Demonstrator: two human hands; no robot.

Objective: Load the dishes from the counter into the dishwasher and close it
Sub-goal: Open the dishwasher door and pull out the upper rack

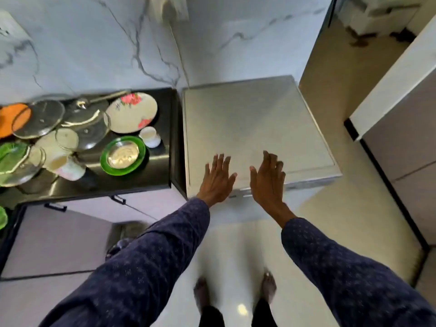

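The silver dishwasher (pixel 250 123) stands right of the black counter (pixel 141 182), seen from above with its door shut. My left hand (pixel 218 178) and my right hand (pixel 269 178) hover side by side over its front edge, fingers straight, holding nothing. On the counter lie a floral plate (pixel 132 112), a green plate (pixel 136 159) with a steel bowl (pixel 122 154) in it, a white cup (pixel 149 135), glass lids (pixel 40 119), a mug (pixel 68 167) and a leaf-shaped green plate (pixel 10 156).
An orange plate (pixel 11 116) sits at the counter's far left. A marble wall (pixel 94 43) rises behind. Cabinet drawers with dark handles (pixel 118 199) are below the counter. Another counter (pixel 389 90) juts in at the right. My bare feet stand on a pale floor (pixel 236 256).
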